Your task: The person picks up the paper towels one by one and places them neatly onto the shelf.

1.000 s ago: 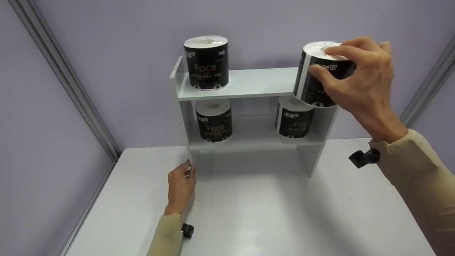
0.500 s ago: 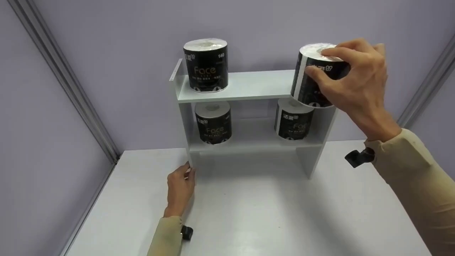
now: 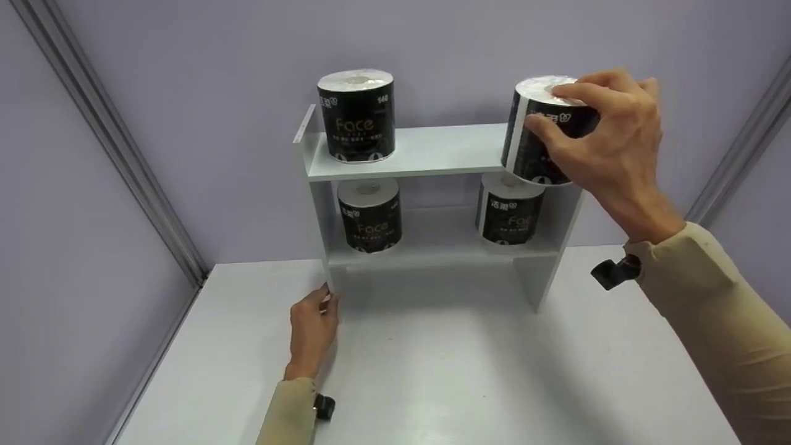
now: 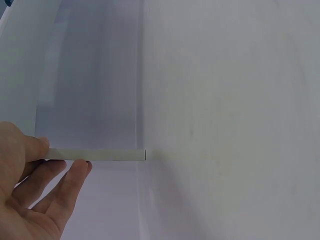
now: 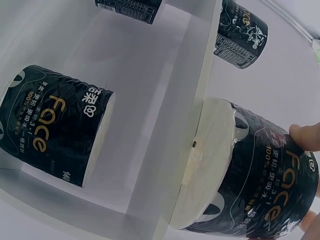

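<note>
My right hand [image 3: 609, 136] grips a black-wrapped toilet paper roll [image 3: 541, 148] at the right end of the white two-tier shelf [image 3: 451, 148], thumb on its side and a finger over its top. The right wrist view shows this roll [image 5: 255, 175] tilted, its white bottom overlapping the top board's front edge. Low on the left, my left hand [image 3: 312, 330] pinches the front edge of the shelf's side panel [image 4: 97, 155] between thumb and fingers. A matching roll [image 3: 356, 127] stands upright at the top board's left end.
On the middle board stand two more rolls, a left roll [image 3: 371, 219] and a right roll [image 3: 510, 216]. The shelf stands on a white table [image 3: 432, 383] before a pale wall [image 3: 247, 123]. Metal wall posts rise at both sides.
My right hand and its roll have shifted slightly left along the top board. The whole head view has sunk a little in frame. My left hand keeps its pinch on the panel.
</note>
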A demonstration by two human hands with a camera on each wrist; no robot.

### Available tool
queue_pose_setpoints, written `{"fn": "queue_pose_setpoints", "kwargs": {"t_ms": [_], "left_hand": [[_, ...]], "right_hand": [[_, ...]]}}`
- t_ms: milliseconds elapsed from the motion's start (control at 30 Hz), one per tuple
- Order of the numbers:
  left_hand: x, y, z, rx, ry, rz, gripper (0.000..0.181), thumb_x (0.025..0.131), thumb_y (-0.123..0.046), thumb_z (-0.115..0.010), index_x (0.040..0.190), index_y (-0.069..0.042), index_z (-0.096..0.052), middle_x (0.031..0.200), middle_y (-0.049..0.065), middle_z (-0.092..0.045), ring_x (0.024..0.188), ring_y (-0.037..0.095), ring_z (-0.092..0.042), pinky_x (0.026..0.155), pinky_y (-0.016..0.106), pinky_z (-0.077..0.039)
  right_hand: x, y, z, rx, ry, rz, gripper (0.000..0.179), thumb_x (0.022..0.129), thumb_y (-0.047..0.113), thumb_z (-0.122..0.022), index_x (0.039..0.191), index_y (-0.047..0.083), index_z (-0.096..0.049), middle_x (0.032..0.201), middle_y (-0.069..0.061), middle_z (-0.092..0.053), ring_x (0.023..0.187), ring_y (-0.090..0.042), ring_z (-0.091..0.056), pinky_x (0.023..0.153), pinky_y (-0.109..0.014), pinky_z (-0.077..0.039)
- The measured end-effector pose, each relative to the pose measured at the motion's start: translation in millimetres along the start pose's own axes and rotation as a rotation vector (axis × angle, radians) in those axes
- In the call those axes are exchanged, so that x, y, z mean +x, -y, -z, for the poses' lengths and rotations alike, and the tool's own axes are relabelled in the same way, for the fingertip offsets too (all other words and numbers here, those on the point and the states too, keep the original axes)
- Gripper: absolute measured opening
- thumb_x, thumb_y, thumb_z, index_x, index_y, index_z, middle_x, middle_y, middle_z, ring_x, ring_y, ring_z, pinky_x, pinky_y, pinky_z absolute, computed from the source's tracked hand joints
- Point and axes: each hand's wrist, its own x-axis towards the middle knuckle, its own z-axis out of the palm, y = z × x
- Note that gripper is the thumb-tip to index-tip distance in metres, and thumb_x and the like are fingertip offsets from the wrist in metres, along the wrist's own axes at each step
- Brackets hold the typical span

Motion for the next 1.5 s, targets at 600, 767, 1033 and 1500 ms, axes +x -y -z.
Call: {"fn": "queue_pose_setpoints", "kwargs": {"t_ms": [600, 767, 1033, 1500], "left_hand": [[2.4, 1.6, -3.8, 0.017, -0.011, 0.009, 0.026, 0.101, 0.0, -0.071, 0.126, 0.006, -0.074, 0.118, 0.024, -0.077, 0.095, 0.034, -0.081, 0.075, 0.034, -0.068], [2.4, 1.9, -3.7, 0.004, -0.012, 0.012, 0.026, 0.101, 0.001, -0.071, 0.126, 0.006, -0.074, 0.118, 0.025, -0.077, 0.094, 0.035, -0.081, 0.074, 0.034, -0.068], [1.9, -0.3, -4.6, 0.0, -0.005, 0.004, 0.026, 0.102, 0.0, -0.069, 0.126, 0.008, -0.073, 0.116, 0.026, -0.077, 0.094, 0.035, -0.081, 0.075, 0.035, -0.068], [3.5, -1.3, -5.7, 0.019, -0.011, -0.013, 0.026, 0.101, 0.0, -0.071, 0.126, 0.008, -0.073, 0.115, 0.025, -0.077, 0.094, 0.035, -0.08, 0.074, 0.036, -0.068]], "right_hand": [[4.0, -3.2, -8.5, -0.021, 0.023, -0.014, 0.049, 0.082, 0.041, -0.09, 0.124, 0.016, -0.082, 0.125, -0.009, -0.073, 0.097, -0.008, -0.029, 0.084, -0.034, -0.03], [4.2, -2.7, -11.6, -0.025, 0.03, -0.024, 0.049, 0.083, 0.042, -0.089, 0.125, 0.018, -0.081, 0.128, -0.008, -0.073, 0.1, -0.01, -0.03, 0.083, -0.034, -0.032], [3.8, -4.3, -12.5, -0.029, 0.02, -0.024, 0.048, 0.086, 0.042, -0.088, 0.126, 0.017, -0.081, 0.13, -0.008, -0.072, 0.102, -0.011, -0.03, 0.085, -0.035, -0.032], [3.5, -8.4, -10.0, -0.027, 0.031, 0.008, 0.051, 0.088, 0.042, -0.086, 0.13, 0.015, -0.078, 0.133, -0.007, -0.072, 0.104, -0.017, -0.038, 0.085, -0.036, -0.031]]}}
